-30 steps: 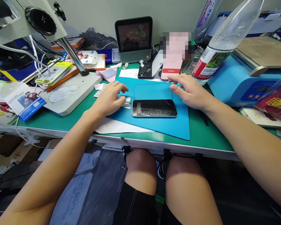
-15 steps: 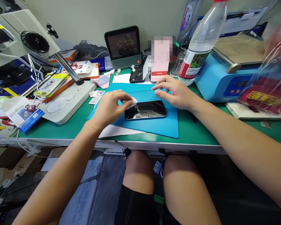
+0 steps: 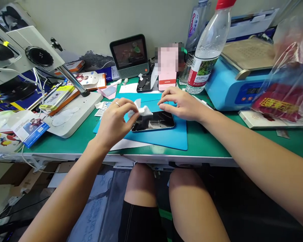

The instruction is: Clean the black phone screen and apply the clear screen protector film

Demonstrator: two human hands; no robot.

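A phone [image 3: 154, 121] with a dark, reflective screen lies face up on a blue mat [image 3: 178, 139]. My left hand [image 3: 118, 117] pinches a crumpled white wipe [image 3: 144, 111] over the phone's upper left part. Beyond the phone's upper right edge is my right hand [image 3: 180, 103], its fingers loosely bent and thumb apart from them. Nothing shows plainly in it. A thin dark line crosses the mat by its fingertips; I cannot make out what it is.
Behind the mat stand a smart display [image 3: 130, 55] and a pink-screened phone [image 3: 168, 72]. A water bottle [image 3: 200, 72] and blue scale [image 3: 237, 85] are at right. The microscope stand [image 3: 70, 117] occupies the left, near torn packets [image 3: 101, 108].
My left hand has lifted slightly off the phone, and more of the wipe shows. My right hand stays near the phone's far edge. The whole view has shifted a little.
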